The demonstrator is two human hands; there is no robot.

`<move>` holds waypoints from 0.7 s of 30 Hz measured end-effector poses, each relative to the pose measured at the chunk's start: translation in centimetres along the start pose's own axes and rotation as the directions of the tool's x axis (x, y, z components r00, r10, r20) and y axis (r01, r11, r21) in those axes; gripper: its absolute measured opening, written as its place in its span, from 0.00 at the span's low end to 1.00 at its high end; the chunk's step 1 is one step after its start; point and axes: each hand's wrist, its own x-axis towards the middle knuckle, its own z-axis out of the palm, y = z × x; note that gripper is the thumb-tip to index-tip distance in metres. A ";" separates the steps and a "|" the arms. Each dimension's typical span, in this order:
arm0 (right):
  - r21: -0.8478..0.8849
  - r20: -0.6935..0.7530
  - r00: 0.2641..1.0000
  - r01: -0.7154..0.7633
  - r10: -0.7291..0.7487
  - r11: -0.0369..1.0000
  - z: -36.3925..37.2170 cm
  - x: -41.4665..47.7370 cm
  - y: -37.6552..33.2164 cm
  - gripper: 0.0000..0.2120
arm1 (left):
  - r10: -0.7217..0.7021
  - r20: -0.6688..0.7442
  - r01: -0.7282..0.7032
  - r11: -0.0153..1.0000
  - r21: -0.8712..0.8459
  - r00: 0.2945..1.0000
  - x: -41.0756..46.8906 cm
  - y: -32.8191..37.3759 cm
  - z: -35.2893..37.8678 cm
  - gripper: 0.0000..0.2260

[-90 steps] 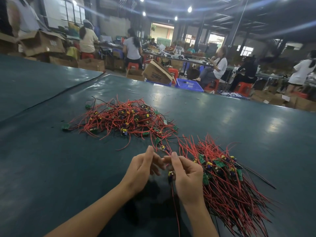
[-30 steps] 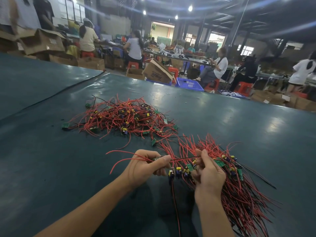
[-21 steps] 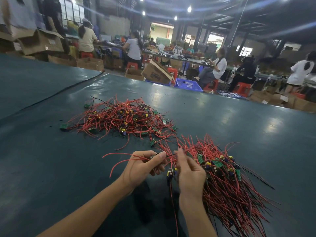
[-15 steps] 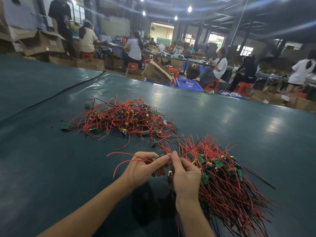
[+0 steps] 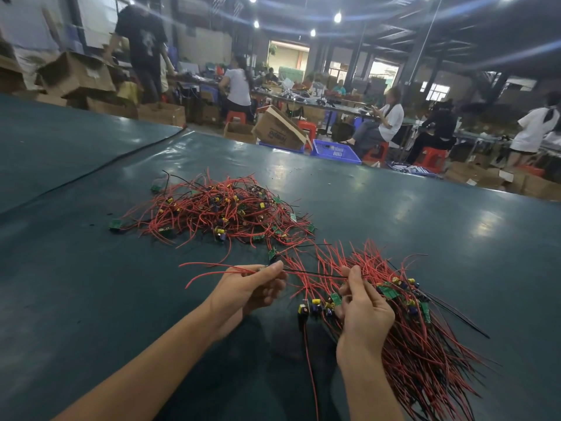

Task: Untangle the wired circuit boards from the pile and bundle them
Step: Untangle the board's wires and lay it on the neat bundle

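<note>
Two heaps share the dark green table mat. Far left lies the tangled pile, its red and black leads crossing in every direction, with one green board loose at its left edge.

Near centre is the left hand. Its thumb and forefinger pinch a single wired board where the leads join. That board's red wires trail leftward, free of the pile. The other fingers are loosely curled, with nothing visible in them.

A thin black wire runs straight from that pinch to the right hand, whose thumb and forefinger nip it. The lower fingers curl against the board ends of the sorted bundle; whether they truly grip it cannot be told.

The bundle lies near right, touching that hand, with its leads fanned toward the near right. A short row of capacitor-topped boards sits at its left margin, just beside the hand.

Risks, as judged:
- **Strained joint:** both ends of the black wire are pinched, so a hard pull could strain its joint at the board.
- **Dragged neighbours:** red leads from the bundle appear to cross the black wire, and they may be pulled out of line as the board is laid in.
- **Spreading bundle:** nothing binds the bundle, so lifting the right hand could let the aligned boards spread.
- **Re-tangling:** the two heaps nearly meet just beyond the hands, where leads could tangle again.
</note>
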 end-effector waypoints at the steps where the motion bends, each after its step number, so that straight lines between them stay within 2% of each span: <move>1: 0.007 -0.002 1.000 0.005 -0.005 1.000 0.0 0.0 0.0 0.13 | -0.029 0.013 0.029 0.999 -0.012 0.999 0.0 0.0 -0.1 0.13; 6: 0.044 -0.036 0.999 0.014 -0.012 0.999 -0.3 0.3 -0.2 0.11 | -0.076 0.018 0.075 0.996 0.036 0.997 0.2 -0.1 -0.4 0.09; 8: 0.047 -0.044 0.999 0.009 -0.007 0.999 -0.3 0.4 -0.2 0.11 | -0.072 0.002 0.073 0.996 -0.047 0.997 0.4 -0.1 -0.4 0.08; 11: 0.013 -0.038 0.999 0.021 -0.021 1.000 -0.2 0.3 -0.1 0.11 | -0.025 -0.103 0.006 0.984 -0.176 0.994 0.6 0.2 -0.2 0.09; 16: -0.069 0.039 0.996 0.088 -0.085 0.994 0.1 -0.1 0.2 0.13 | 0.021 -0.262 -0.070 0.982 -0.178 0.965 0.7 0.6 -0.2 0.13; 19: 0.002 0.098 0.991 0.088 -0.088 0.996 0.2 -0.4 -0.1 0.13 | -0.002 -0.286 -0.062 0.974 -0.217 0.958 0.7 0.5 -0.4 0.11; 21: 0.063 0.145 0.987 0.058 -0.067 0.996 0.2 -0.3 -0.2 0.17 | -0.031 -0.260 -0.042 0.962 -0.269 0.965 0.7 0.7 -0.6 0.13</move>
